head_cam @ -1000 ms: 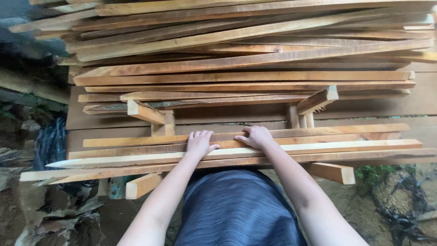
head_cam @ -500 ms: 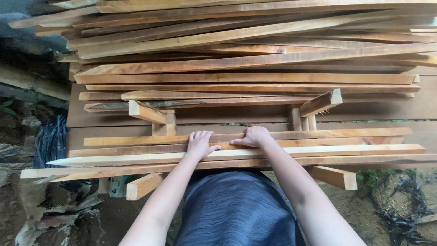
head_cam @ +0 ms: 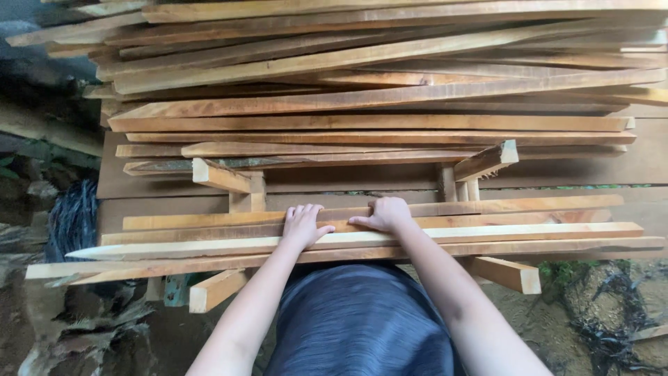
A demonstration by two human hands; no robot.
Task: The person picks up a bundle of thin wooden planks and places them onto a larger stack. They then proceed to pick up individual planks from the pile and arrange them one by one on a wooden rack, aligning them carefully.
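Both hands lie flat, fingers spread, gripping nothing: left hand (head_cam: 304, 224) and right hand (head_cam: 385, 212) press on the pale pointed slat (head_cam: 209, 246) at the near edge of the plank table (head_cam: 160, 191). More slats (a tall stack (head_cam: 376, 76)) fill the far edge. Muddy ground (head_cam: 612, 313) lies beneath.

Two hands, left hand (head_cam: 303, 224) and right hand (head_cam: 385, 213); four short wooden cross blocks (head_cam: 221, 175); long wooden slats (head_cam: 362, 237), too many to count.
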